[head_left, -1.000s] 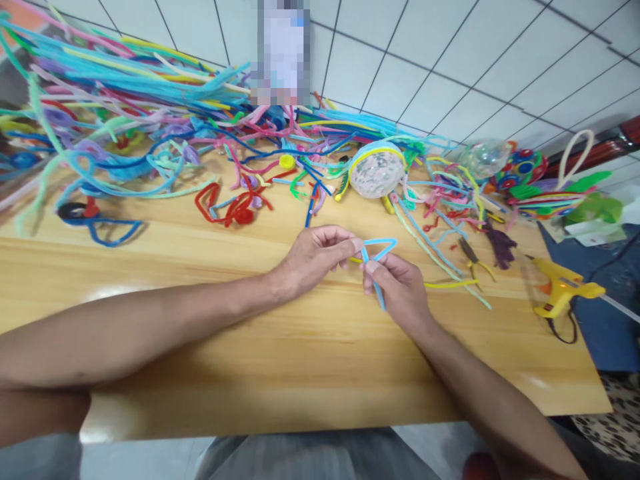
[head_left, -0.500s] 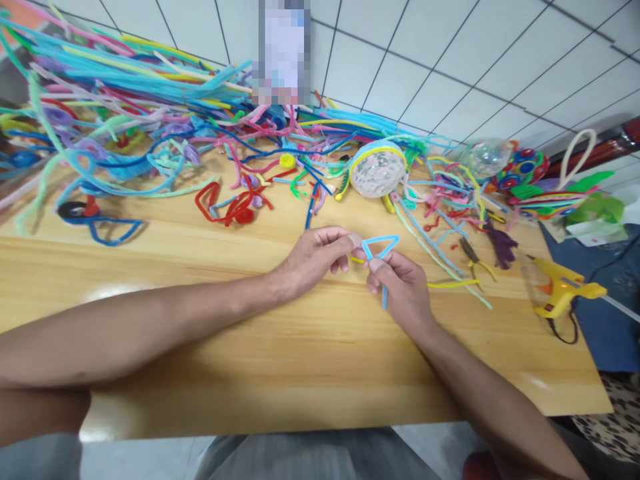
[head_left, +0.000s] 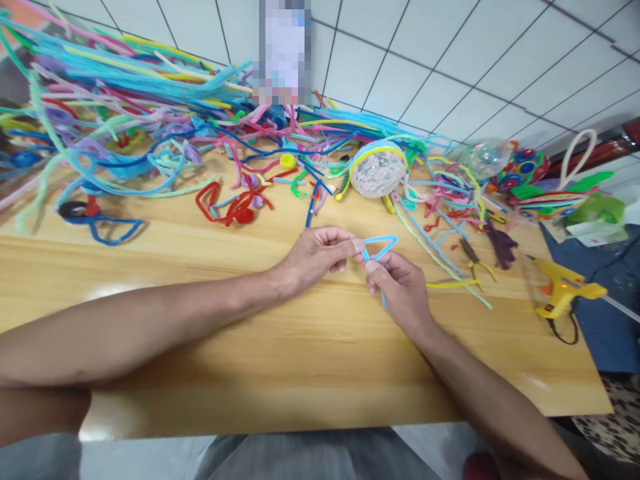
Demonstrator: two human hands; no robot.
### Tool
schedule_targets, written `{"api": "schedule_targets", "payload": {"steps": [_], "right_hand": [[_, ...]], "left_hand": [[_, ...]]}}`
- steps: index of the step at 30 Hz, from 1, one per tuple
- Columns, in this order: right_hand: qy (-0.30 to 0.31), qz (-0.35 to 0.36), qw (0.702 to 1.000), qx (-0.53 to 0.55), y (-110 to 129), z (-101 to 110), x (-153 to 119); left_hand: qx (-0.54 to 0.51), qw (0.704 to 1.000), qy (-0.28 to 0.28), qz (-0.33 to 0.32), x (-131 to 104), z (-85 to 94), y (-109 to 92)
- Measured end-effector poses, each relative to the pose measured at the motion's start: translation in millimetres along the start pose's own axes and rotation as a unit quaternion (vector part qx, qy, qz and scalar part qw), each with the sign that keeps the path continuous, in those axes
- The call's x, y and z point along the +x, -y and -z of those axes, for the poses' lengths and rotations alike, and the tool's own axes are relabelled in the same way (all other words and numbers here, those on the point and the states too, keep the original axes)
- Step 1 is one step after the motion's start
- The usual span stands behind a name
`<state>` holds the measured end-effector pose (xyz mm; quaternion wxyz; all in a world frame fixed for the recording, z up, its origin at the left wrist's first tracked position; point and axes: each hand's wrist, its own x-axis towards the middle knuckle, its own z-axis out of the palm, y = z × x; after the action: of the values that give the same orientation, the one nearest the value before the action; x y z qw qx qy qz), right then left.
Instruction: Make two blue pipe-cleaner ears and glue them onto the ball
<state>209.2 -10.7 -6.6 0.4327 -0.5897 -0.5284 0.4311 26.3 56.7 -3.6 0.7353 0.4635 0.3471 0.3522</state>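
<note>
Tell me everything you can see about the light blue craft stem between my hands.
The light blue craft stem is slim and looks soft, like a pipe cleaner. It is bent into a narrow, triangle-like loop, its sharp corner pointing right, with a short tail hanging below the right hand. The left hand pinches the loop's left corner; the right pinches its lower corner. It is held over the wooden table. Fingers hide how its parts join.
</note>
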Motion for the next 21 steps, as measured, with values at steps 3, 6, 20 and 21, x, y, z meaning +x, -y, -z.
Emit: {"api": "schedule_targets", "payload": {"steps": [3,6,20,21], "right_hand": [[-0.002,0.003,1.000,0.000,-0.3,0.4,-0.2],[-0.004,0.006,1.000,0.003,0.8,0.3,-0.2],[-0.019,-0.006,1.000,0.014,-0.3,1.1,0.3],[-0.022,-0.007,1.000,0.020,-2.2,1.6,0.6]], "left_hand": [[-0.001,1.000,0.002,-0.001,-0.1,-0.2,-1.3],[-0.002,1.000,0.004,-0.006,-0.3,0.1,-0.1],[0.014,1.000,-0.002,0.002,5.9,3.3,7.1],[0.007,1.000,0.003,0.005,6.2,3.3,8.4]]}}
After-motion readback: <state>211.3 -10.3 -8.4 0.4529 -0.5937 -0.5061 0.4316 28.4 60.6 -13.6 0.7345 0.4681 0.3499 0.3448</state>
